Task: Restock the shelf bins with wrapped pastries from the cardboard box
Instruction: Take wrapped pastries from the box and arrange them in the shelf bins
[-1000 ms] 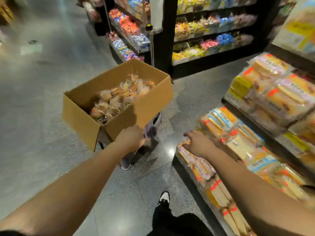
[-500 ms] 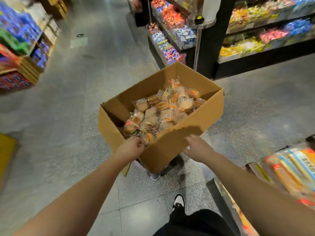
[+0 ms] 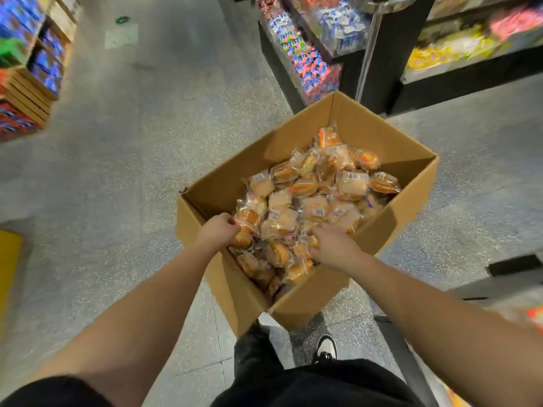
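Observation:
An open cardboard box (image 3: 382, 130) stands in front of me, filled with several clear-wrapped pastries (image 3: 311, 198). Both hands are down inside its near end. My left hand (image 3: 217, 232) has its fingers curled around a wrapped pastry (image 3: 248, 217) near the left wall. On the right, my right hand (image 3: 333, 246) closes its fingers into the pile on another wrapped pastry (image 3: 311, 240). The shelf bins show only as a blurred sliver at the right edge (image 3: 526, 315).
Black candy shelves (image 3: 317, 63) stand behind the box, with a metal pole (image 3: 367, 60) beside them. Stacked crates of blue packs (image 3: 38, 69) are at the far left. A yellow object (image 3: 8, 254) lies at the left edge. My shoe (image 3: 326, 346) is under the box.
The view swung left from the shelf to the box. My right hand left the shelf packs and my left hand left the box's outer wall; both now reach into the pastries.

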`<move>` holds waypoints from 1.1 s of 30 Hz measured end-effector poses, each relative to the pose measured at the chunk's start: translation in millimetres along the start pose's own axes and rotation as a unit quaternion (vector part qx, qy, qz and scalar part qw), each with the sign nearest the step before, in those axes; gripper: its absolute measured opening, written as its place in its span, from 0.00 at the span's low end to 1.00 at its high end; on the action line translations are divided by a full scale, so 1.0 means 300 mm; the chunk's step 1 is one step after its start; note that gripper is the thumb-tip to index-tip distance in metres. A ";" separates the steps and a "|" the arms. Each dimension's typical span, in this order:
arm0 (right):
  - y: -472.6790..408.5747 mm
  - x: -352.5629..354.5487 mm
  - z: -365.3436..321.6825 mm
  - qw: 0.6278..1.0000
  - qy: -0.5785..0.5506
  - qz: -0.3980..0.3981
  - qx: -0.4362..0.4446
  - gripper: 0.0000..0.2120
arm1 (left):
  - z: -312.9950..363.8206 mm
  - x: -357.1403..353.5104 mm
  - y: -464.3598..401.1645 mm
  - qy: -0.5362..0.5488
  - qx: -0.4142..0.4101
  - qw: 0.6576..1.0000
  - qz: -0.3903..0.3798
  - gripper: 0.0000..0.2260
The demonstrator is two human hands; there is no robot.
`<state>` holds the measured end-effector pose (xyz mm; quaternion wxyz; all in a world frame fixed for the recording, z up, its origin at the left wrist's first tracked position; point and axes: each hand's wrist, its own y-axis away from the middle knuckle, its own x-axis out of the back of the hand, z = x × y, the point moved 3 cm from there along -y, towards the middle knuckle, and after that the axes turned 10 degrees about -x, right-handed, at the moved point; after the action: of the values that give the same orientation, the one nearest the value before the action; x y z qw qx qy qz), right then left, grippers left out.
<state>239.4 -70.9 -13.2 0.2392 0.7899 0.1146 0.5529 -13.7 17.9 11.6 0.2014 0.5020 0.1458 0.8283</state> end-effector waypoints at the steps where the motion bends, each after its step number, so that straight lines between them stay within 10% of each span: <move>1: -0.028 -0.013 -0.015 1.000 0.000 -0.008 -0.011 0.22 | -0.013 0.004 -0.044 0.012 0.007 1.000 -0.010 0.11; 12: -0.287 -0.163 -0.196 0.990 -0.004 -0.036 -0.134 0.26 | -0.150 -0.049 -0.472 0.075 0.084 0.982 -0.154 0.16; 17: -0.388 -0.220 -0.248 0.985 0.006 -0.030 -0.168 0.35 | -0.324 -0.276 -0.716 0.171 0.191 0.955 -0.152 0.33; 25: -0.457 -0.322 -0.269 0.977 0.022 -0.034 -0.210 0.42 | -0.220 -0.193 -0.626 0.255 0.242 0.916 -0.193 0.06; 33: -0.474 -0.350 -0.276 0.966 -0.019 -0.045 -0.256 0.44 | -0.194 -0.205 -0.623 0.233 0.245 0.898 -0.283 0.08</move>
<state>136.4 25.5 -148.2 0.4598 0.7069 0.0003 0.5375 -5.1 150.0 -145.6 0.2582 0.2654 0.5227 0.7679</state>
